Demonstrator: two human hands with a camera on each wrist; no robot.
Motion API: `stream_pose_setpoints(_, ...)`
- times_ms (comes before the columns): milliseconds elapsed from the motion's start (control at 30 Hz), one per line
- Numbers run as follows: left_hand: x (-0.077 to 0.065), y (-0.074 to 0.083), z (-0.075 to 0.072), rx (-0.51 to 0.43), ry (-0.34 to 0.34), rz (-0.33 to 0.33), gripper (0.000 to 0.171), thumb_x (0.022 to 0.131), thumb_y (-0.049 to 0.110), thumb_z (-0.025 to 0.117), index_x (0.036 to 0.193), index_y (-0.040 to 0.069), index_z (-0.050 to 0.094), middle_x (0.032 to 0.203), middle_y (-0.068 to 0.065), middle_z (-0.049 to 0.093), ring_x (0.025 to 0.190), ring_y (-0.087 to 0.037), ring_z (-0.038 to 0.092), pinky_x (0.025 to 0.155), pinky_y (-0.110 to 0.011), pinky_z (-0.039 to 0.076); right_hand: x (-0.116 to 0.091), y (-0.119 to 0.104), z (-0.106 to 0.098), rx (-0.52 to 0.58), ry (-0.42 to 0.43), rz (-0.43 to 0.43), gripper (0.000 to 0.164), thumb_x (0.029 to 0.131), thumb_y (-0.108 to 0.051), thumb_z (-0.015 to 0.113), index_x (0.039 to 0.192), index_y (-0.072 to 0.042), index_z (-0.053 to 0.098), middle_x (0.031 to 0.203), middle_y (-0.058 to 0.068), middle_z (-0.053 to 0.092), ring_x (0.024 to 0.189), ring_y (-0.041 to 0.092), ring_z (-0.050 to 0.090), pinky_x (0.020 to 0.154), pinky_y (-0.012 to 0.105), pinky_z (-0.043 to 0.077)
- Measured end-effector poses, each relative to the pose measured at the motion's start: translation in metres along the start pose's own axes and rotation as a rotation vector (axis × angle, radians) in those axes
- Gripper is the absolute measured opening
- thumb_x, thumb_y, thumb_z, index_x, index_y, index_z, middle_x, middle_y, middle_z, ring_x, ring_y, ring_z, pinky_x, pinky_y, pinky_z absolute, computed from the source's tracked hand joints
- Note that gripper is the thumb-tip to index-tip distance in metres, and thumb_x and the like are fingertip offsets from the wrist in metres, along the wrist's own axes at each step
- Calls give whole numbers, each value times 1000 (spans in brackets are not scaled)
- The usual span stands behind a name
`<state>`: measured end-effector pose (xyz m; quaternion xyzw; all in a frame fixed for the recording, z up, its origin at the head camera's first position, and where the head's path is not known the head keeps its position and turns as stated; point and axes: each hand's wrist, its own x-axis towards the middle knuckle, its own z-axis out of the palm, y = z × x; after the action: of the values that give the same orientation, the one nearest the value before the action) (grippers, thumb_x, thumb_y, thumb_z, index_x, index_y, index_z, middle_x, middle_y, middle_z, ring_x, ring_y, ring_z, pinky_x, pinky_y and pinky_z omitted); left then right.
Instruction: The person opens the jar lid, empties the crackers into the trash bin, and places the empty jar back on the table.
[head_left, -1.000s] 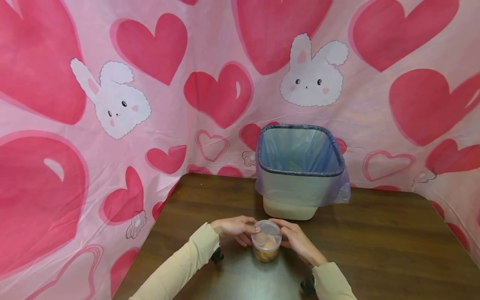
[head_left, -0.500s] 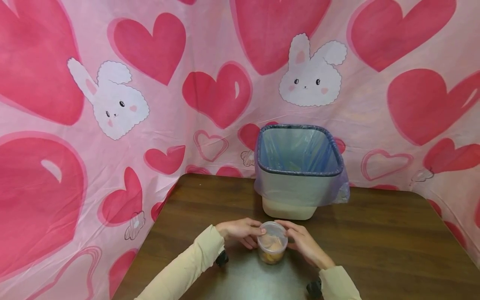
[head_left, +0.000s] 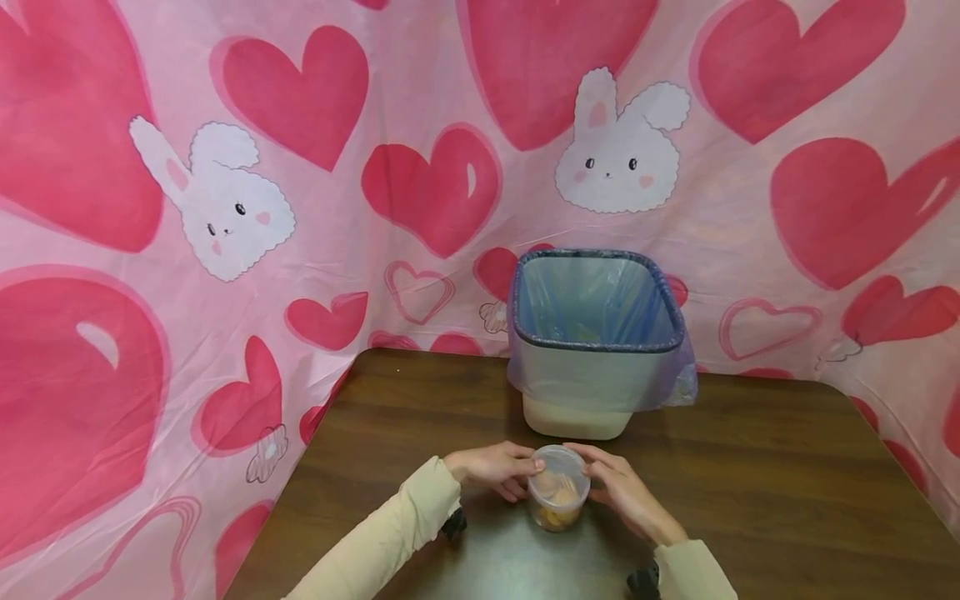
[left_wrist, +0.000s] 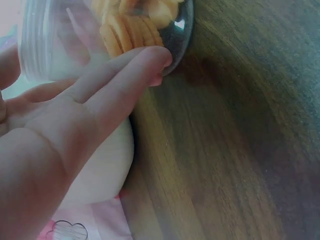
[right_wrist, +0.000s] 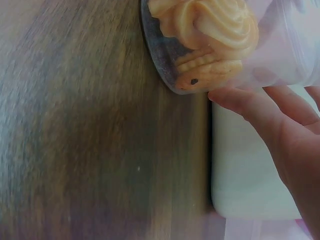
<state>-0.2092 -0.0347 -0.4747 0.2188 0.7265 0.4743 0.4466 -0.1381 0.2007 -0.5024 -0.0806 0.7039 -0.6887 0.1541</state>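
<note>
A clear round plastic jar (head_left: 557,500) with a translucent lid (head_left: 558,471) is upright in front of me, held between both hands. Piped golden cookies (right_wrist: 220,27) fill its lower part; stacked ridged cookies (left_wrist: 130,35) show through the other side. My left hand (head_left: 495,467) grips the jar from the left, thumb at the lid's edge and fingers along the wall. From the right, my right hand (head_left: 622,492) holds it, thumb near the rim and fingers around the far side. Whether the jar's base touches the table is hard to tell.
Behind the jar stands a white bin (head_left: 577,387) lined with a bluish-purple plastic bag (head_left: 675,375). Both are on a dark brown wooden table (head_left: 780,467). A pink cloth (head_left: 420,67) with hearts and rabbits hangs at the back and sides.
Both hands and the jar between them have shifted to the right over the table. Their hold looks much the same, and the whole scene has drifted slightly left in the head view.
</note>
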Motion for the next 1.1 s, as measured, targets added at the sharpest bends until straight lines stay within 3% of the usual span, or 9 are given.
stream_pose_setpoints(333, 6, 1, 7, 36, -2, 29, 45, 104, 30, 40, 140, 3, 47, 126, -27, 60, 111, -44, 62, 87, -51, 54, -6, 1, -6, 7, 10, 8, 50, 95, -10, 41, 143, 3, 40, 145, 21, 43, 115, 7, 53, 97, 45, 49)
stream_pose_setpoints(633, 5, 0, 5, 88, 13, 62, 46, 104, 32, 40, 138, 1, 48, 124, -22, 61, 108, -43, 64, 86, -50, 55, -8, 2, -3, 35, 6, 13, 50, 98, -14, 39, 146, 2, 36, 149, 25, 35, 126, 18, 47, 101, 42, 46)
stream_pose_setpoints(767, 4, 0, 5, 131, 35, 86, 45, 103, 32, 44, 135, 1, 50, 121, -16, 63, 102, -36, 67, 84, -48, 56, -9, 1, -2, 24, 30, 21, 50, 99, -15, 39, 146, 1, 36, 150, 25, 34, 129, 20, 46, 103, 43, 44)
stream_pose_setpoints(900, 5, -1, 6, 265, 104, 165, 39, 100, 30, 50, 127, 3, 57, 112, -11, 67, 94, -21, 66, 82, -39, 56, -10, 1, 0, -5, 86, 28, 49, 100, -18, 41, 144, 2, 38, 148, 25, 38, 125, 14, 50, 103, 43, 45)
stream_pose_setpoints(1100, 5, 0, 9, 540, 294, 294, 47, 95, 34, 58, 135, 8, 53, 131, -4, 61, 120, -12, 56, 103, -30, 45, -12, 2, 7, 6, 219, 21, 45, 99, -16, 49, 137, 7, 45, 139, 25, 48, 113, 7, 57, 94, 26, 50)
